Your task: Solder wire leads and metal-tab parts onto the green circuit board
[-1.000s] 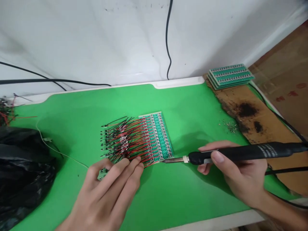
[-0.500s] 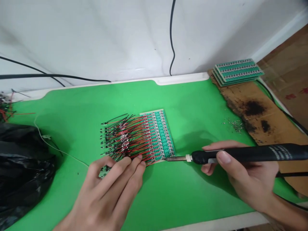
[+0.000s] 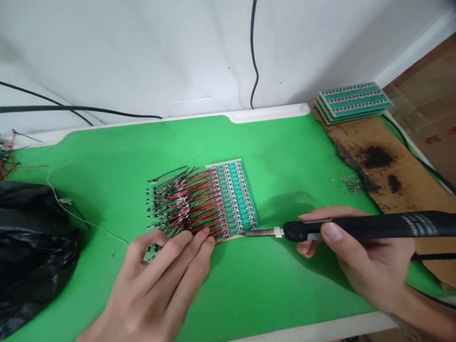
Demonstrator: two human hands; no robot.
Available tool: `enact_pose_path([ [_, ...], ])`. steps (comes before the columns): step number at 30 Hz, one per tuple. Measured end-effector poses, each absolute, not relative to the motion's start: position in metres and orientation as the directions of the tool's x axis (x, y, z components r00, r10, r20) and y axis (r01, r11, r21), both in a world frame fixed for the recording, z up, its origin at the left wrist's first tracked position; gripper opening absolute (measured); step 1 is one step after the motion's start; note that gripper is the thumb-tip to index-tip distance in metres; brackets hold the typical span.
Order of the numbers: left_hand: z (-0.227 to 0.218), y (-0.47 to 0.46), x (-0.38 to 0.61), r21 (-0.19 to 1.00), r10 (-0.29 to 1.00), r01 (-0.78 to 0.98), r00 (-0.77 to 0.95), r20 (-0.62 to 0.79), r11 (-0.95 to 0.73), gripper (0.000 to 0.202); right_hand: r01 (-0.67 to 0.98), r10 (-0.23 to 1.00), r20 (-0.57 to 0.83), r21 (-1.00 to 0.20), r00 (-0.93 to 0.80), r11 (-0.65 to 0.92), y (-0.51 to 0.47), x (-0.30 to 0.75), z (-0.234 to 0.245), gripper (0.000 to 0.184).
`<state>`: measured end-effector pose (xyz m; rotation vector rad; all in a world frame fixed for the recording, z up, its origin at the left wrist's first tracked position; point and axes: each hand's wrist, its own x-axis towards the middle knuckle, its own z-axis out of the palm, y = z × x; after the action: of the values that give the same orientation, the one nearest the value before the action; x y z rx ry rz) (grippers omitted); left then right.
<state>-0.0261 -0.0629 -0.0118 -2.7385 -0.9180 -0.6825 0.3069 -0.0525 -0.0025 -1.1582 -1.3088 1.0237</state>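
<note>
Two bare hands sit nearest us at the bottom of the frame. We see the left hand (image 3: 153,285) with its grip open, fingers laid flat across a dense fan of red and black wires (image 3: 188,204), fingertips pressing down just short of a green circuit board (image 3: 237,199); a small board piece (image 3: 151,254) pokes out under the fingers. We see the right hand (image 3: 359,266) with a narrow, pen-style grip on a black soldering iron (image 3: 356,228), its metal tip (image 3: 260,233) right at the board's lower corner, though we can't tell if it touches. The board lies flat mid-worktop, wires fanning left. We'd judge it light, stiff and thin, likely to slide on the smooth surface, so best held by its bare edges; the wires look thin, springy and easy to tangle, and the joints shouldn't take any pulling. Farther out on the green worktop (image 3: 107,142) are a black plastic bag (image 3: 32,242) at left and a scorched wooden board (image 3: 377,161) at right, with solder crumbs (image 3: 352,184) nearby. A stack of populated green boards (image 3: 352,102) sits in the far corner, and a black cable (image 3: 253,57) hangs down the white wall behind.
</note>
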Motion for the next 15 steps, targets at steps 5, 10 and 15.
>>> enact_pose_path([
  [5,-0.0108,-0.0623,-0.0247,-0.006,0.542,0.614,0.701,0.463,-0.789,0.033,0.04,0.989,0.136,-0.99,0.057,0.133,-0.0533,0.305,-0.0031,0.012],
  [10,-0.0142,-0.0639,-0.0282,-0.039,0.549,0.629,0.704,0.45,-0.776,0.03,0.045,0.987,0.159,-0.987,0.029,0.157,-0.0544,0.3061,-0.0043,0.016],
  [15,-0.0172,-0.0668,-0.0319,-0.041,0.573,0.641,0.711,0.408,-0.766,0.034,0.041,0.99,0.132,-0.991,0.055,0.13,-0.0557,0.3067,-0.0053,0.015],
])
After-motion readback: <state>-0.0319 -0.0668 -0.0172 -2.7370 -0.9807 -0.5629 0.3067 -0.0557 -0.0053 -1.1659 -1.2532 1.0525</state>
